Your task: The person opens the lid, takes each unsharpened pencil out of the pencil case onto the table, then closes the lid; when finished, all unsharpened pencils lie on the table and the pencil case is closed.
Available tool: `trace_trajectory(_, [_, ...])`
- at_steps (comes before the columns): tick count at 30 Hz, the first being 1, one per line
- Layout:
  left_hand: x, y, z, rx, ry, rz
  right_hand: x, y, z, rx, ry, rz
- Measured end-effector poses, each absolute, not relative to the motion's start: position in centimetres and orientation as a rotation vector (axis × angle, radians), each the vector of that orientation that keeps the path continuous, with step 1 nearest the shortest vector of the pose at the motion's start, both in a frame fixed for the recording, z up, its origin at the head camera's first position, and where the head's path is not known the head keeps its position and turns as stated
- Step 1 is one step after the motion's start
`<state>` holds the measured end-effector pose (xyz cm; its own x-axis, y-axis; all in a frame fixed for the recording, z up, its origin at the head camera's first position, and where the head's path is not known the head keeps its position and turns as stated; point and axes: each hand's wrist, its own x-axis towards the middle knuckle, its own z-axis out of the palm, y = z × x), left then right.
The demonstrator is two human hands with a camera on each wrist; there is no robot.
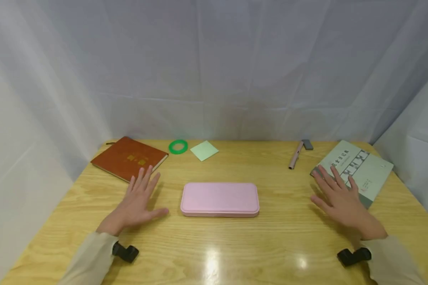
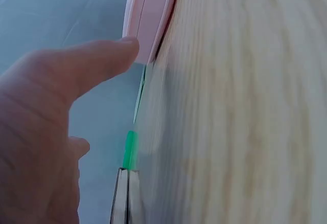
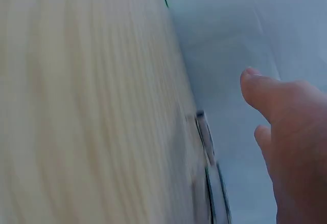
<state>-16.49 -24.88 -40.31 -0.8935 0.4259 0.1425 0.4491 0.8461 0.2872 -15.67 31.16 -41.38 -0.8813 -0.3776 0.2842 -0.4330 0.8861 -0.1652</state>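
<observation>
A closed pink case (image 1: pixel 219 199) with rounded corners lies on the table between the two hands. My left hand (image 1: pixel 138 204) is held with fingers spread and thumb out, left of the case and just in front of a brown notebook (image 1: pixel 123 157). On the other side, my right hand (image 1: pixel 340 200) has its fingers extended beside a pale green-grey book (image 1: pixel 369 174), whose near corner it partly covers. Both hands hold nothing. In the left wrist view, the thumb (image 2: pixel 97 65) appears in front of the end of the pink case (image 2: pixel 150 14).
Along the back edge sit a green tape ring (image 1: pixel 178 147), a pale green sticky-note pad (image 1: pixel 204 151), a pinkish pen (image 1: pixel 296 155) and a small grey block (image 1: pixel 307 144). A white curtain (image 1: pixel 217 71) hangs behind the wooden table (image 1: pixel 185 245).
</observation>
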Motion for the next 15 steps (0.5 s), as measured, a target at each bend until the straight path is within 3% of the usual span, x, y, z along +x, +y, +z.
trace_trajectory(15, [-16.7,-21.5,-41.8,-0.908,-2.917,-0.665,-16.8,23.2,-42.2,0.935,-2.724,0.504])
